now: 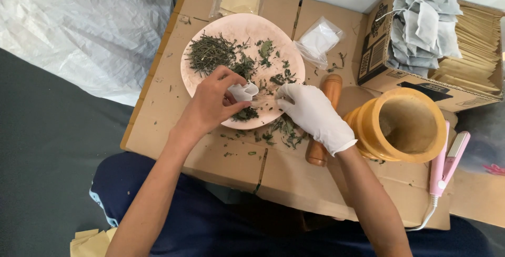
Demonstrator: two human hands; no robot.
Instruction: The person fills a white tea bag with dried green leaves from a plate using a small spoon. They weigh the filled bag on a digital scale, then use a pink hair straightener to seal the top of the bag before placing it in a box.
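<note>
- The bare left hand (214, 102) pinches a small white filter bag (243, 91) between thumb and fingers, holding it over the near part of the plate.
- The right hand (311, 114), in a white glove, has its fingertips bunched at the bag's right edge, just above the plate's rim; whether they pinch any leaves cannot be told.
- Both hands meet over a round pink plate (247, 28) that carries dried green herbs (211, 53): a dense heap at the left, looser leaves scattered toward the right.
- The plate rests on flattened cardboard (294, 175) strewn with herb crumbs near the plate's near edge.
- A wooden pestle (330, 86) lies behind the gloved hand, beside a yellow wooden mortar (402, 125) standing upright.
- A pink heat sealer (447, 162) lies right of the mortar.
- A cardboard box (405, 81) at the far right holds empty grey-white bags (423, 23) and tan envelopes (476, 52).
</note>
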